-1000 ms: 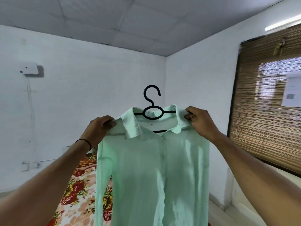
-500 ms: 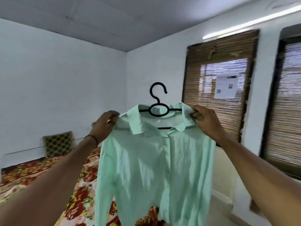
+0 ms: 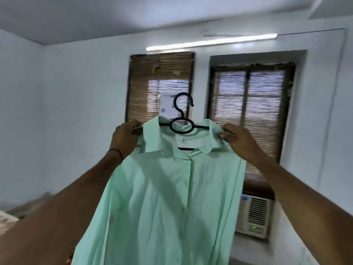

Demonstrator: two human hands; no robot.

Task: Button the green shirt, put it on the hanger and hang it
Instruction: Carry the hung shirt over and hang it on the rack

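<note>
Since the earlier frames we have swung right: the corner and floral bed are gone, and two blinds now sit behind the shirt. Our left hand [image 3: 125, 136] pinches the shirt's [image 3: 168, 197] left shoulder, fingers curled behind the cloth and mostly hidden. Our right hand [image 3: 236, 139] pinches the right shoulder by the collar. Between them the shirt hangs buttoned on the hanger [image 3: 182, 119], held up in mid-air; only the hook, ring and short bar pieces show. Its hem is cut off below. Behind, the blinds [image 3: 252, 104] are blurred, with a cooler [image 3: 253, 217] at lower right
</note>
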